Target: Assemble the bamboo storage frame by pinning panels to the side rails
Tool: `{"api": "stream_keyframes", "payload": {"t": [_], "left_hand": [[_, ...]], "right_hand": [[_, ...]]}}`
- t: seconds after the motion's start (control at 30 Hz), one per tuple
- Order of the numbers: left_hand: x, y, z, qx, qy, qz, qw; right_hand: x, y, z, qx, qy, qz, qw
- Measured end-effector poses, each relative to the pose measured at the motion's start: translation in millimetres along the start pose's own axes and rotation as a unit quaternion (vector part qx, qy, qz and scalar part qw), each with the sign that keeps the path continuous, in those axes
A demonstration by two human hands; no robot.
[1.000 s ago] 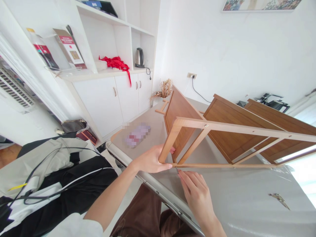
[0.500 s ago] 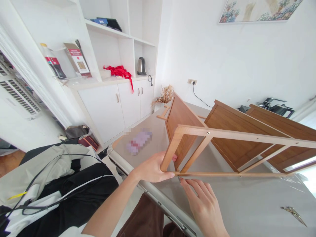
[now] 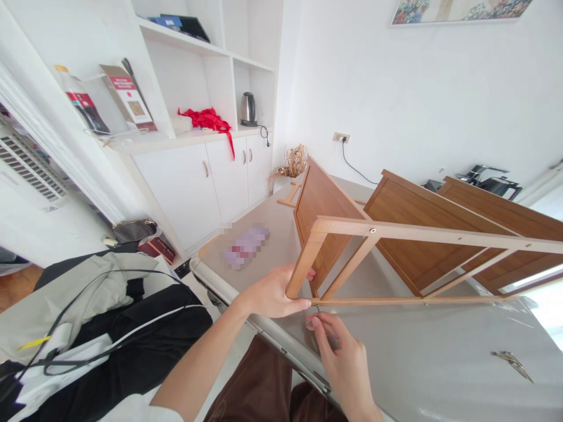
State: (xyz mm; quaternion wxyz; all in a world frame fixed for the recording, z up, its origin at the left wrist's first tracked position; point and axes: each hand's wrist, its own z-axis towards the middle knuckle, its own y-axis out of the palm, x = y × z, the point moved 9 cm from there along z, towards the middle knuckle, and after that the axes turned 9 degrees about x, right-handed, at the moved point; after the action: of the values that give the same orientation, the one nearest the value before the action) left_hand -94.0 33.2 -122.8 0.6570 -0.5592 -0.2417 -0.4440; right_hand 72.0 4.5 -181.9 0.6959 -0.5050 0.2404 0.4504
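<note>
A wooden shelf unit (image 3: pixel 426 233) lies on its side on the grey table, its brown shelf boards (image 3: pixel 398 225) standing between the frame rails. My left hand (image 3: pixel 270 292) is wrapped round the end post of the frame at the near corner, thumb along the lower rail. Just below that rail, my right hand (image 3: pixel 345 354) pinches a small bent metal hex key (image 3: pixel 319 311). Its upper end meets the rail close to my left thumb; my fingers hide part of it.
Several long metal bolts (image 3: pixel 514 364) lie on the table (image 3: pixel 422 369) at right. A blurred purple packet (image 3: pixel 246 247) rests at the table's left end. Clothes and cables (image 3: pixel 109 313) are heaped at left. A white cabinet (image 3: pixel 176 181) stands behind.
My right hand has shifted slightly left and down, its fingers curling from extended into a pinch around the hex key. My left hand keeps its hold on the frame. The view has tilted slightly.
</note>
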Motion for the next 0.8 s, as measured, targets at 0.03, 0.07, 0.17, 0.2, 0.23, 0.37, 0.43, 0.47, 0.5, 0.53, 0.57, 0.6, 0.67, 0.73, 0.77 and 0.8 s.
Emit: {"api": "stream_keyframes", "payload": {"t": [0.03,0.07,0.17,0.2,0.23,0.37,0.43,0.47,0.5,0.53,0.57,0.6,0.67,0.73,0.77,0.8], "left_hand": [[0.2,0.1,-0.1,0.001,0.004,0.0,1.0],[0.4,0.4,-0.3,0.0,0.008,0.0,1.0],[1.3,0.9,-0.8,-0.002,0.01,0.002,1.0],[1.5,0.7,-0.9,-0.002,0.007,0.003,1.0],[1.7,0.4,-1.0,-0.001,0.004,0.003,1.0],[1.9,0.2,-1.3,0.003,-0.002,0.005,1.0],[1.3,0.3,-1.4,0.004,-0.003,0.007,1.0],[1.0,0.3,-1.4,0.004,-0.003,0.008,1.0],[0.8,0.3,-1.4,0.004,-0.002,0.008,1.0],[0.6,0.2,-1.4,0.003,-0.002,0.009,1.0],[0.5,0.1,-1.4,0.002,-0.002,0.009,1.0],[0.4,0.0,-1.4,0.001,-0.002,0.009,1.0],[0.5,-0.2,-1.3,-0.001,0.0,0.008,1.0],[0.8,-0.3,-1.1,-0.003,0.003,0.007,1.0],[0.7,-0.3,-1.1,-0.003,0.005,0.008,1.0],[0.4,-0.3,-1.1,-0.003,0.005,0.009,1.0]], "right_hand": [[2.2,0.9,-1.0,-0.001,0.014,0.009,1.0],[4.3,1.5,-2.0,-0.002,0.024,0.015,1.0],[10.1,1.5,-4.3,0.0,0.044,0.029,0.999],[11.9,2.2,-4.9,-0.001,0.05,0.035,0.998],[13.7,3.8,-5.6,-0.006,0.058,0.045,0.997],[20.0,12.7,-9.9,-0.011,0.102,0.112,0.988],[21.2,15.1,-12.7,-0.005,0.108,0.121,0.987],[20.4,14.6,-13.5,0.0,0.098,0.107,0.989],[18.2,13.1,-13.8,0.004,0.078,0.081,0.994],[13.9,9.6,-13.2,0.014,0.042,0.049,0.998],[7.4,4.7,-12.3,0.028,-0.005,0.015,0.999],[-0.6,-0.7,-11.4,0.043,-0.06,-0.016,0.997],[-16.0,-10.7,-10.6,0.066,-0.167,-0.063,0.982],[-25.7,-17.3,-9.1,0.067,-0.238,-0.094,0.964],[-28.3,-18.9,-7.8,0.059,-0.261,-0.105,0.958],[-30.2,-20.3,-6.4,0.051,-0.277,-0.115,0.952]]}}
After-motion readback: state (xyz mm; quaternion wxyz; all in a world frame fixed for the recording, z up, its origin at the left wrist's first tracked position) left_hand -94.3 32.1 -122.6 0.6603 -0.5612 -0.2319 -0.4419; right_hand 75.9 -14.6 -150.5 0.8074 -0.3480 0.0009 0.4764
